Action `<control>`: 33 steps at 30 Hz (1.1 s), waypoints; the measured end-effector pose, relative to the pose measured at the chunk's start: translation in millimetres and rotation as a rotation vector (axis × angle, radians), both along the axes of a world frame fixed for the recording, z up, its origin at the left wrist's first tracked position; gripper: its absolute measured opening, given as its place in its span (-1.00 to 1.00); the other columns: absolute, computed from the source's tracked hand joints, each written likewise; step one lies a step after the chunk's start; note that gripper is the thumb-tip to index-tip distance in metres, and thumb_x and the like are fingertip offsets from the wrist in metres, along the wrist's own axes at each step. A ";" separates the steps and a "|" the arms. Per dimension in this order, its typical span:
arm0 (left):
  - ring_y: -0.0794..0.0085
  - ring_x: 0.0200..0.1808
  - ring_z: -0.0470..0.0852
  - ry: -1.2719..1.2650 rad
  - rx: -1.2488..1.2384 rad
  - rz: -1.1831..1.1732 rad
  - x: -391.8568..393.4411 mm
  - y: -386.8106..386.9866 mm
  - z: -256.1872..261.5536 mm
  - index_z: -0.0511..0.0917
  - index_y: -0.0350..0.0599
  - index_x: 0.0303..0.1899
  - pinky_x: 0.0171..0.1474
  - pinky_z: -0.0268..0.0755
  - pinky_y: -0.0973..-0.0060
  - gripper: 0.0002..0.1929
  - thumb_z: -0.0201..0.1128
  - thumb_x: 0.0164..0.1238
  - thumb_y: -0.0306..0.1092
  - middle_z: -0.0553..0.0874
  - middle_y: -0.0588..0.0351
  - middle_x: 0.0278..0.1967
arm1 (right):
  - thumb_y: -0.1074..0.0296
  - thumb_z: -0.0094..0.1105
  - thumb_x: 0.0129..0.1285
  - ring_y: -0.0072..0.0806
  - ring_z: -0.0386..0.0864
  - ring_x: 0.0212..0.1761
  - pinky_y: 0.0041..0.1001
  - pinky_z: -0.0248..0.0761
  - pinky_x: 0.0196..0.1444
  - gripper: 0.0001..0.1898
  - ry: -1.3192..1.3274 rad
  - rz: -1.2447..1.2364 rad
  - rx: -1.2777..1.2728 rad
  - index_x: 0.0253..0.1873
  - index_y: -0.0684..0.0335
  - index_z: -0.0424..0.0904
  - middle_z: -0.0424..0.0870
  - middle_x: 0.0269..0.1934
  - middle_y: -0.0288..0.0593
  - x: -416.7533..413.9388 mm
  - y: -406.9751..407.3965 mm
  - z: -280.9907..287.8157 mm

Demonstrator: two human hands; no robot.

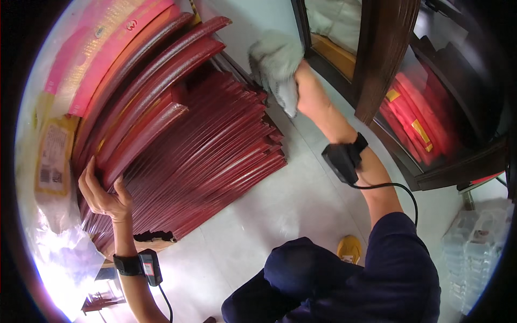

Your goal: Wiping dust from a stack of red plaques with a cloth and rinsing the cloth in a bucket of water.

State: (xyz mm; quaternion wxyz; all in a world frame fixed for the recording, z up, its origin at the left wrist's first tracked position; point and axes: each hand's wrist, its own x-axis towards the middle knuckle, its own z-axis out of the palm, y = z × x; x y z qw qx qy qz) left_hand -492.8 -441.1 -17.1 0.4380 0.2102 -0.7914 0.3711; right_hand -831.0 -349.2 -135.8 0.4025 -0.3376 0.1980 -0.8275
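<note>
My left hand (106,194) grips the near end of a dark red, glossy folder-like item (141,141), fingers on one side and thumb on the other. More thick red items of the same kind stand beside it, above a large stack of thin dark red items (202,149) with glossy edges. My right hand (301,82) is at the upper middle, beyond the far end of the stack, with a grey-white cloth (276,64) around or in it; the cloth is blurred and hides most of the fingers. Both wrists wear black straps with small boxes and cables.
Pink and gold packaging (109,44) and a plastic-wrapped package with a label (54,157) line the left side. A dark wooden cabinet (383,52) with glass panes stands at the upper right, red items behind its glass. Clear plastic containers (476,246) stand at the lower right.
</note>
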 end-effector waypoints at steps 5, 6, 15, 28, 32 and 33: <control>0.11 -0.27 0.55 -0.005 -0.054 -0.029 2.6 -2.6 -0.4 0.50 -0.30 -0.11 -0.22 0.42 0.35 -0.37 -0.07 0.18 0.21 0.54 -0.09 -0.28 | 0.43 -0.12 0.15 -0.09 0.28 0.10 -0.30 0.05 0.20 -0.63 0.655 -0.315 0.216 0.10 0.22 0.36 0.43 -0.05 0.11 22.1 -16.6 -13.6; 0.11 -0.27 0.55 -0.005 -0.048 -0.026 2.0 -3.5 -0.3 0.50 -0.30 -0.11 -0.22 0.42 0.35 -0.37 -0.07 0.18 0.21 0.54 -0.09 -0.28 | 0.43 -0.12 0.15 -0.09 0.28 0.10 -0.30 0.05 0.20 -0.63 0.656 -0.310 0.221 0.10 0.22 0.36 0.43 -0.05 0.11 16.3 -25.0 -12.4; 0.13 -0.28 0.56 0.002 -0.074 -0.029 -1.8 -3.6 0.7 0.50 -0.29 -0.12 -0.22 0.43 0.37 -0.39 -0.06 0.19 0.18 0.55 -0.07 -0.29 | 0.39 -0.18 0.17 0.02 0.28 0.08 -0.23 0.06 0.18 -0.67 1.631 -0.610 0.179 0.01 0.32 0.42 0.39 0.04 0.07 -32.0 -101.4 -37.0; 0.09 -0.20 0.52 -0.047 -0.006 0.041 2.3 -1.4 0.7 0.47 -0.32 -0.06 -0.14 0.37 0.27 -0.36 -0.16 0.23 0.18 0.53 -0.12 -0.23 | 0.47 -0.15 0.25 -0.53 0.51 -0.16 -0.55 0.35 -0.05 -0.64 0.446 0.059 0.216 0.14 0.35 0.31 0.50 -0.03 -0.15 -50.9 -18.9 -10.7; 0.11 -0.20 0.52 -0.055 0.003 0.012 6.9 -5.0 -0.9 0.46 -0.34 -0.06 -0.14 0.36 0.28 -0.37 -0.20 0.24 0.15 0.52 -0.13 -0.23 | 0.22 -0.19 0.22 -0.13 0.23 0.21 -0.31 0.07 0.25 -0.46 1.211 -0.185 0.011 0.23 0.44 0.09 0.23 0.16 0.21 -13.7 -15.9 -2.4; 0.11 -0.20 0.52 -0.057 0.004 0.019 6.9 -5.9 -1.2 0.46 -0.34 -0.06 -0.14 0.36 0.28 -0.37 -0.20 0.24 0.15 0.52 -0.13 -0.23 | 0.19 -0.17 0.17 -0.03 0.14 0.25 -0.28 -0.01 0.29 -0.40 1.292 -0.358 -0.092 0.24 0.47 0.04 0.12 0.21 0.29 -5.2 -19.6 -5.3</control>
